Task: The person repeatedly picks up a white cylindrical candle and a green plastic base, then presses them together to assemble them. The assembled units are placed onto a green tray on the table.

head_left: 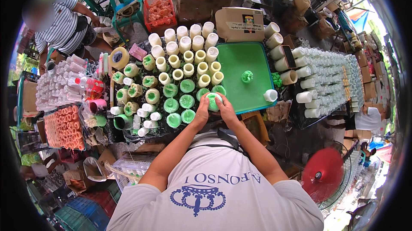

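Observation:
Between both hands, close in front of me, is a white and green round candle [213,101]. My left hand [201,113] closes on its left side and my right hand [226,110] on its right, so the fingers hide much of its wall. Just left of them stand several round pieces with green tops [171,105]. Behind these are rows of cream, hollow-looking cylinders [188,69]. To the right lies a green tray [234,59] bearing a crumpled green lump [247,76] and a white cup [270,95] near its corner.
Cylinders with ragged green tops [152,96] and a tape roll [119,58] crowd the left side. Clear glasses [311,85] fill a table at right. A cardboard flap [239,24] stands behind the tray. A red fan [322,174] is at lower right; another person [64,25] stands far left.

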The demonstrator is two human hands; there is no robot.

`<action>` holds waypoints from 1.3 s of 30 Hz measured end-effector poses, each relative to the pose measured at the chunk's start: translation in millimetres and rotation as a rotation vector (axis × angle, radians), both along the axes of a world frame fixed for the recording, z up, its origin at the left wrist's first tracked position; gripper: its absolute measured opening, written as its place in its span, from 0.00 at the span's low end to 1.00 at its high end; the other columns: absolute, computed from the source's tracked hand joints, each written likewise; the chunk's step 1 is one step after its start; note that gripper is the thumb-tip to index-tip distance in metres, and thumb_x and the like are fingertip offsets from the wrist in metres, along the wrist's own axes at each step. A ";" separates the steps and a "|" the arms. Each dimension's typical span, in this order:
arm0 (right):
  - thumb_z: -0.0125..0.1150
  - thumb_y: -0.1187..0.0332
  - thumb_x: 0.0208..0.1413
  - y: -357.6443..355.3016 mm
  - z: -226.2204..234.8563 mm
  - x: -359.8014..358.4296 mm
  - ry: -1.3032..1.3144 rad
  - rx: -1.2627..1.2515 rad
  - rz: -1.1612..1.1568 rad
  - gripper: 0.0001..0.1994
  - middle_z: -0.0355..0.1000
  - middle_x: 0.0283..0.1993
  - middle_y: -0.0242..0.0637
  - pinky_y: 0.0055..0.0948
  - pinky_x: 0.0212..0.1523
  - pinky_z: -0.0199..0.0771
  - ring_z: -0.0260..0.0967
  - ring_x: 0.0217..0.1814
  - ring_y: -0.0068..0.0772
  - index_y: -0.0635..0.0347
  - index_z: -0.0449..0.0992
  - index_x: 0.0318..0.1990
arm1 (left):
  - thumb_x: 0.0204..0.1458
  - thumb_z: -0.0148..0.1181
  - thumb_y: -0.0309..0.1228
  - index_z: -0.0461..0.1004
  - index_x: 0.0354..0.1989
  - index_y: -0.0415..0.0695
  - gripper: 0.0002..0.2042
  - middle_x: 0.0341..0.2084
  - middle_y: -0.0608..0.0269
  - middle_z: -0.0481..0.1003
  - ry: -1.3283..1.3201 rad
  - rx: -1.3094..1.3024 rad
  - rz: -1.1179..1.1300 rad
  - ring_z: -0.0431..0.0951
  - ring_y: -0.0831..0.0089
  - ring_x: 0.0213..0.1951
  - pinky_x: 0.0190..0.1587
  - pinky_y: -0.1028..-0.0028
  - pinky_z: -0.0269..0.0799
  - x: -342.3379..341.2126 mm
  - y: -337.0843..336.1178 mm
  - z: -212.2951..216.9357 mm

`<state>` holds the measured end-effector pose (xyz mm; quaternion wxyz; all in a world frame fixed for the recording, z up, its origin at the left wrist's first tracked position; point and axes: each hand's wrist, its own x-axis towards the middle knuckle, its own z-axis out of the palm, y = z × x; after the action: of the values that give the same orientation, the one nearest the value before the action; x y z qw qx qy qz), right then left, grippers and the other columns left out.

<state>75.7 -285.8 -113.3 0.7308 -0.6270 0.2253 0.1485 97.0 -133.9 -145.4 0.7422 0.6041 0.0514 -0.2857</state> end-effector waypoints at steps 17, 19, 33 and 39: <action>0.44 0.50 0.79 -46.2 -55.4 3.3 -0.205 0.116 0.137 0.27 0.75 0.63 0.41 0.31 0.51 0.83 0.73 0.62 0.32 0.59 0.71 0.73 | 0.76 0.35 0.54 0.60 0.79 0.57 0.29 0.65 0.67 0.71 -0.009 0.077 0.134 0.72 0.74 0.57 0.47 0.73 0.69 -22.0 -32.6 21.7; 0.44 0.52 0.80 -41.3 -26.6 -0.8 -0.123 0.198 0.095 0.26 0.75 0.63 0.42 0.33 0.52 0.84 0.73 0.62 0.32 0.58 0.70 0.73 | 0.76 0.34 0.55 0.59 0.80 0.58 0.29 0.65 0.67 0.71 -0.021 0.090 0.160 0.72 0.74 0.57 0.49 0.73 0.70 -27.1 -32.1 17.9; 0.47 0.55 0.79 -46.1 -11.5 -5.3 -0.110 -0.063 0.272 0.25 0.73 0.67 0.46 0.30 0.45 0.83 0.75 0.60 0.35 0.53 0.68 0.76 | 0.77 0.36 0.56 0.50 0.82 0.59 0.30 0.73 0.60 0.62 0.087 -0.025 0.172 0.69 0.65 0.66 0.58 0.61 0.74 -40.0 -32.7 3.9; 0.47 0.57 0.79 -49.4 -35.9 -4.0 -0.204 -0.013 0.241 0.25 0.73 0.70 0.50 0.33 0.58 0.78 0.75 0.63 0.40 0.57 0.68 0.76 | 0.79 0.36 0.50 0.62 0.78 0.55 0.25 0.65 0.59 0.72 0.089 0.025 0.251 0.75 0.68 0.60 0.57 0.65 0.76 -37.5 -37.4 22.2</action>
<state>71.6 -335.2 -149.2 0.7229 -0.6659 0.0739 0.1689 59.5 -171.3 -123.2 0.7616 0.5887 0.1628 -0.2166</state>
